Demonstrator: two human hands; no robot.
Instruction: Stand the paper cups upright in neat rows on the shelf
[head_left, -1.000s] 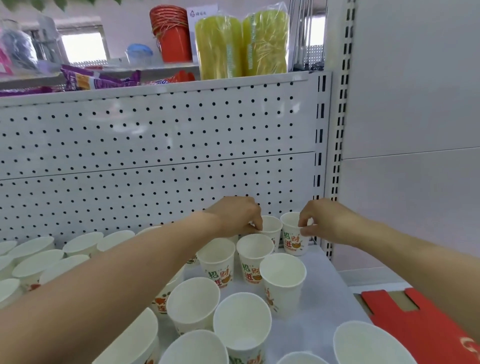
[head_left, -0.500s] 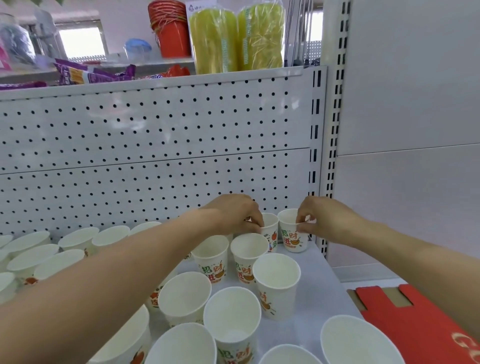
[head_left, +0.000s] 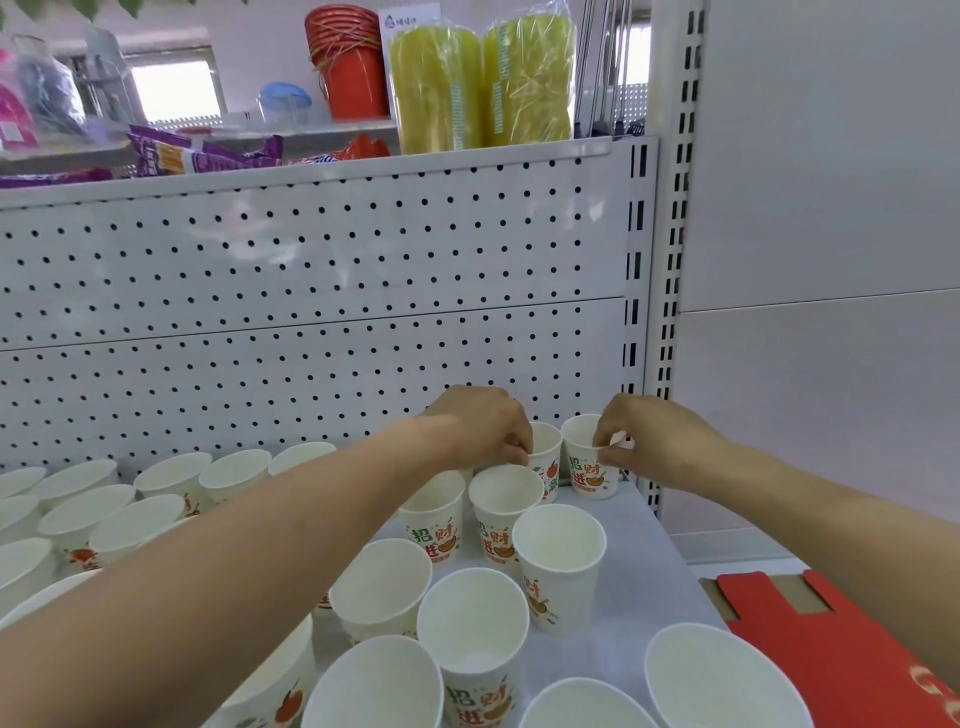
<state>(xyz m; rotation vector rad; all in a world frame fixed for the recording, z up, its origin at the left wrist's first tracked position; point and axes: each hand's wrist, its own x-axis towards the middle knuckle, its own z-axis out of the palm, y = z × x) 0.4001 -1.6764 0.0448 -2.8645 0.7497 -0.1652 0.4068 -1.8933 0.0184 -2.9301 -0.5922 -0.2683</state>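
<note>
Little has shifted since a second ago, both grips unchanged; near you, upright paper cups (head_left: 475, 623) stand loosely on the shelf (head_left: 639, 561); farther, your left hand (head_left: 480, 423) pinches the rim of a back-row cup (head_left: 548, 452); your right hand (head_left: 657, 441), apart, pinches its right neighbour (head_left: 587, 467); pegboard (head_left: 311, 270) behind.

Cups (head_left: 558, 551) crowd most of the shelf (head_left: 641, 566), only open lane is the bare strip along its right edge; pegboard (head_left: 311, 260) walls off the back.
</note>
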